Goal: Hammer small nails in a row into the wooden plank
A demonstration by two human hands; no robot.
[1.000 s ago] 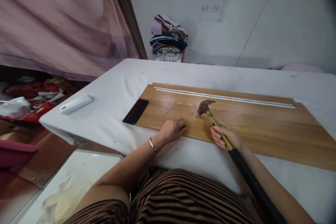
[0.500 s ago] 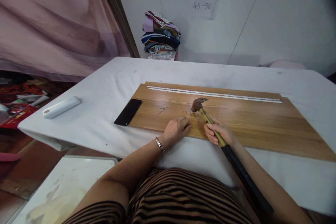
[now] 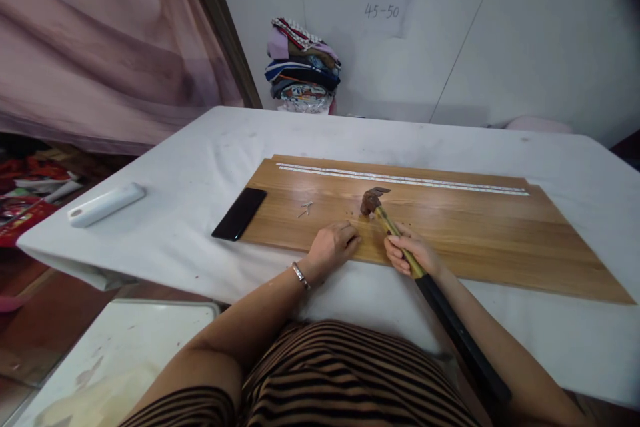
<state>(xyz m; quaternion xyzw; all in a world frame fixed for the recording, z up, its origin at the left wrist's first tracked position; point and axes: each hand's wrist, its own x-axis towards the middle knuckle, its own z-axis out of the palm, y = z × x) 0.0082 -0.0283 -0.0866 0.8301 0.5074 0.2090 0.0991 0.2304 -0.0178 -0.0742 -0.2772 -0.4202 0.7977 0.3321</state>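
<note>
My right hand (image 3: 411, 248) is wrapped round the handle of a claw hammer (image 3: 419, 272) with a yellow and black grip. The rusty hammer head (image 3: 371, 201) is low at the middle of a brown wooden board (image 3: 490, 237), its claw pointing away to the right. Just left of the hammer, my left hand (image 3: 334, 243) rests on the board's near edge with its fingers curled in; whatever may be under them is hidden. Several loose nails (image 3: 306, 209) lie on the board further left. Small dark specks or holes show around the hammer head.
Two white measuring strips (image 3: 400, 179) run along the board's far side. A black phone (image 3: 240, 213) overlaps its left end. On the white-covered table (image 3: 175, 167) lies a white cylindrical object (image 3: 107, 205). Folded clothes (image 3: 303, 67) are stacked by the wall.
The whole view has shifted slightly, so everything sits a little further left. Both hands and the hammer keep nearly the same place over the board.
</note>
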